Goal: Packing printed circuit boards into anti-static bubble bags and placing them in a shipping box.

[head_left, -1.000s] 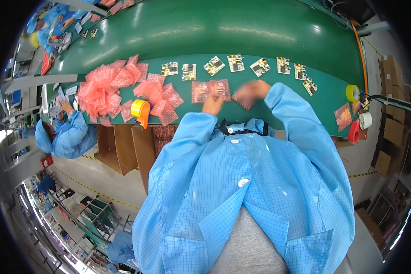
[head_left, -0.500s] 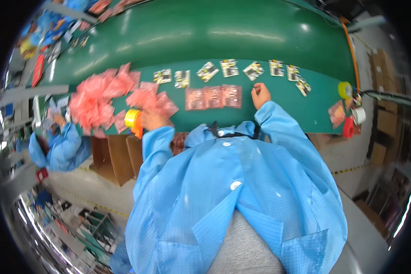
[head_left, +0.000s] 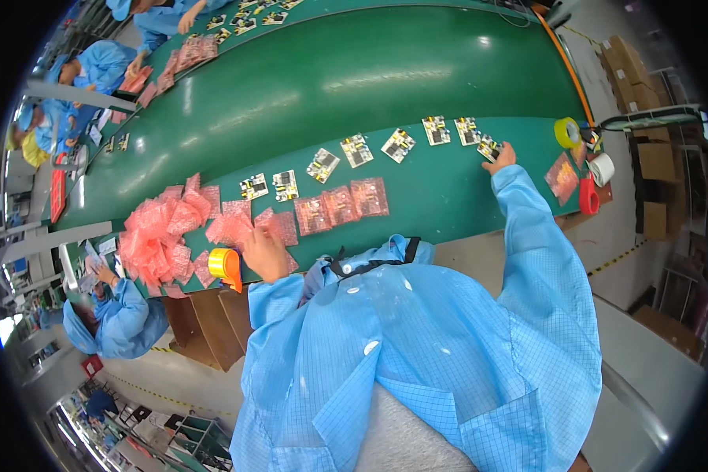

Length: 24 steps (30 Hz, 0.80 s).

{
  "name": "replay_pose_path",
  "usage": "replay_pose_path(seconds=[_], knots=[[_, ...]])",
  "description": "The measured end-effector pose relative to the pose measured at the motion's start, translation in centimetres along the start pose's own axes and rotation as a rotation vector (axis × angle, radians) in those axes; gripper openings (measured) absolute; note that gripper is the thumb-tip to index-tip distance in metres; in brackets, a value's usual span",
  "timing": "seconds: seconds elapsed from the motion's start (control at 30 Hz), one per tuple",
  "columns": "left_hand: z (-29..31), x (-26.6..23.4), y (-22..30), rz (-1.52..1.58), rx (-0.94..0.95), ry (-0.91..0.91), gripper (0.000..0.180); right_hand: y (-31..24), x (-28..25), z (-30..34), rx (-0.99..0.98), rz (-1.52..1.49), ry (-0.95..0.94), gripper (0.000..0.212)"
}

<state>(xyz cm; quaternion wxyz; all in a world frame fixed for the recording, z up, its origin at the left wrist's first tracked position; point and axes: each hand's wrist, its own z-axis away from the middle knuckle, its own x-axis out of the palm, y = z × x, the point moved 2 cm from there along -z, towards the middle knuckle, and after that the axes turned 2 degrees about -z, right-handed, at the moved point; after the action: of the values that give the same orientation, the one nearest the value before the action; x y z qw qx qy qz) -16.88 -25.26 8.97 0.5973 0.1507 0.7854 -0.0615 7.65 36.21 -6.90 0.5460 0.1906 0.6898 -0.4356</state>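
The right hand [head_left: 501, 157] pinches the end circuit board [head_left: 488, 148] in its grip; the left hand [head_left: 265, 253] meets pink bubble bags [head_left: 286, 228], its grip I cannot tell.

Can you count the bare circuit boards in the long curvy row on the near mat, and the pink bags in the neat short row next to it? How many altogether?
Bare boards: 8, counting the one at the right hand
Pink bags in the short row: 3
Total: 11
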Motion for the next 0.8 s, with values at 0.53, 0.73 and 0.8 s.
replay_pose_path(seconds=[0.53, 0.73, 0.8], knots=[[4.6, 10.0, 28.6, 0.553, 0.827, -0.608, 0.055, -7.1, 2.1, 16.3, 0.357, -0.405, -0.213, 0.078], [8.4, 12.2, 28.6, 0.404, 0.918, -0.583, 0.064, -5.5, 1.7, 17.1, 0.502, -0.411, -0.407, 0.058], [9.1, 11.7, 29.6, 0.392, 0.897, -0.563, 0.052, -2.9, 3.0, 16.3, 0.512, -0.394, -0.487, 0.06]])
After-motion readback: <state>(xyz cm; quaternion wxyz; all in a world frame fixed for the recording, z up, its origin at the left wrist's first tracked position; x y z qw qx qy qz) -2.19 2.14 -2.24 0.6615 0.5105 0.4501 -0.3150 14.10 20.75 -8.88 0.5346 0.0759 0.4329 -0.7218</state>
